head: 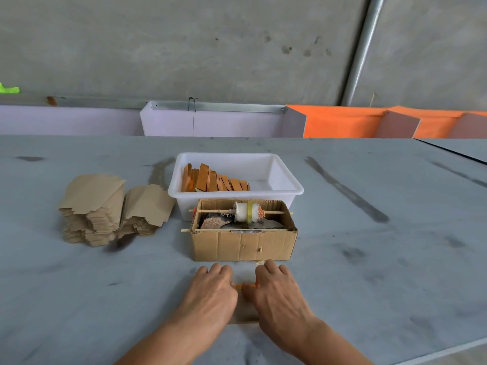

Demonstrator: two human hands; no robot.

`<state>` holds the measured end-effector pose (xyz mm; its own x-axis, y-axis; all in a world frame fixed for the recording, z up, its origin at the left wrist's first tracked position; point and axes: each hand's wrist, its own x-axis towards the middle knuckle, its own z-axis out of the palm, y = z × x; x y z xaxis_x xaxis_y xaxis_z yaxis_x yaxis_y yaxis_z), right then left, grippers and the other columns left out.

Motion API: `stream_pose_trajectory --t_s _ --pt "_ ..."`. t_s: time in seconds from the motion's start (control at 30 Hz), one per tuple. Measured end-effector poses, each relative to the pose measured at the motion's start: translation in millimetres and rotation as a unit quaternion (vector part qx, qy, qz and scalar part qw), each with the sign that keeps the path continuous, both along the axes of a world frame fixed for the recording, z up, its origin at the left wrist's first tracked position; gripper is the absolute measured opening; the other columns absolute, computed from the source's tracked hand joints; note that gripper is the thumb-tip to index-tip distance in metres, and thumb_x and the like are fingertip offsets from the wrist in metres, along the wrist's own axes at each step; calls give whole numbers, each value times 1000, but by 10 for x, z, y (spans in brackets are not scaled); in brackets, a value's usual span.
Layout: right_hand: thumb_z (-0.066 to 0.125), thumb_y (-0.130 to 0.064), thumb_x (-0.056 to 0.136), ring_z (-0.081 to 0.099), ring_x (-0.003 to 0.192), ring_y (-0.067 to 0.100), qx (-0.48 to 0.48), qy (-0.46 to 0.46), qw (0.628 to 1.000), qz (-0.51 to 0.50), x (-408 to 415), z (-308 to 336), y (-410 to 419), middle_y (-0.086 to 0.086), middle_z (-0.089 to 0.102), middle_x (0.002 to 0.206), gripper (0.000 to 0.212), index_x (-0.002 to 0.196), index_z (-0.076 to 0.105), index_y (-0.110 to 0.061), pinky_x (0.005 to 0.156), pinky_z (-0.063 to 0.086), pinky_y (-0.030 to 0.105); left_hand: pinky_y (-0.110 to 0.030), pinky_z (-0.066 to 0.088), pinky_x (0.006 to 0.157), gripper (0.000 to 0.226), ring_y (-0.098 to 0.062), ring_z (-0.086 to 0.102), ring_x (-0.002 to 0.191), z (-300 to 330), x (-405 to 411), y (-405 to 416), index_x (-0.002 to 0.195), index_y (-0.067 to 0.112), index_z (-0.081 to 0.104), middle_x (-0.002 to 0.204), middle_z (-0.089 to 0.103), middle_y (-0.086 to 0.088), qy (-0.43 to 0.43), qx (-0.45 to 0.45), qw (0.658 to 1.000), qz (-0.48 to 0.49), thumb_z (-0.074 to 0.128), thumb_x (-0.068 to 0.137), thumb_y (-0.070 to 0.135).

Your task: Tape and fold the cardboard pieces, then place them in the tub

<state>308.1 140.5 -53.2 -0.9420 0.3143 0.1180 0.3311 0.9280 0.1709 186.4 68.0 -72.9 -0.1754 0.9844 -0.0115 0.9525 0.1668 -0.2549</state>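
Two hands, the left hand and the right hand. One white tub. One open cardboard box carrying one tape roll on two sticks. Two stacks of flat cardboard pieces; the folded pieces in the tub are too crowded to count.

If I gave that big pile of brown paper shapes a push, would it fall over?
Probably, yes. The tall stack of flat brown cardboard cut-outs already leans and fans out unevenly, so a push would likely make the sheets slide apart. Each thin sheet looks light and bendy.
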Motion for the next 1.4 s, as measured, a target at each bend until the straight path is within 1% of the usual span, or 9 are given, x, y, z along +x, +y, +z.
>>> stream_pose_trajectory --t_s 0.1,0.23,0.3,0.43,0.63,0.9,1.2,1.3,1.4 --pt "74 -24 38 51 55 15 22 8 1000 -4 19 -43 -1 -3 50 55 17 51 63 -27 47 28 25 -38 29 76 28 -29 45 106 79 22 -52 107 1 63 109 50 -12 -2 17 1000 1 41 100 16" --pt "71 -23 40 51 55 15 42 36 998 -3 49 -103 -4 -3 50 55 16 54 62 -26 49 26 25 -26 37 47 18 -16 57 57 162 52 -144 53 19 69 59 54 -1 15 49 997 -52 84 59 27" --pt "66 -21 35 52 54 13 46 54 997 -4 45 -119 11 -6 50 50 17 51 61 -24 48 28 23 -26 41 61 6 -19 59 73 194 69 -189 77 15 72 72 53 -6 -19 56 998 -17 71 76 21" --pt "67 -10 24 59 58 11 27 110 993 -10 57 -69 55 -7 51 39 29 48 55 -22 46 39 17 -32 31 71 51 -28 52 103 159 -44 -229 130 22 43 108 46 -6 -87 82 992 26 39 86 -4" --pt "81 -17 58 54 54 14 -112 351 929 -42 135 193 84 -9 53 46 23 49 60 -15 48 46 24 -25 43 88 32 -11 53 108 385 -166 -260 129 33 48 116 48 13 -229 156 961 3 45 97 31" --pt "61 -40 73 52 60 7 -255 489 834 -3 200 628 -130 -12 52 56 27 56 58 -21 54 39 16 0 40 79 40 14 58 95 1059 90 -348 99 29 75 97 64 31 -383 398 828 -97 46 82 52" --pt "66 -24 75 62 77 0 -369 468 803 20 163 755 -155 -22 66 75 17 88 69 -33 70 43 7 3 39 76 36 15 59 94 1137 156 -351 98 26 75 95 68 26 -386 421 813 -113 48 83 45" --pt "64 -24 78 59 82 3 -321 366 874 2 59 639 -151 -14 69 81 9 84 71 -28 74 41 15 -2 43 77 29 10 58 94 947 111 -303 103 27 73 102 67 20 -318 380 863 -101 51 87 35" --pt "62 -29 86 40 119 12 -269 129 952 -70 36 349 -46 -3 57 127 34 120 64 -25 95 32 24 -11 31 102 44 4 37 127 535 38 -217 142 41 35 145 31 21 -244 189 950 -46 39 98 38"
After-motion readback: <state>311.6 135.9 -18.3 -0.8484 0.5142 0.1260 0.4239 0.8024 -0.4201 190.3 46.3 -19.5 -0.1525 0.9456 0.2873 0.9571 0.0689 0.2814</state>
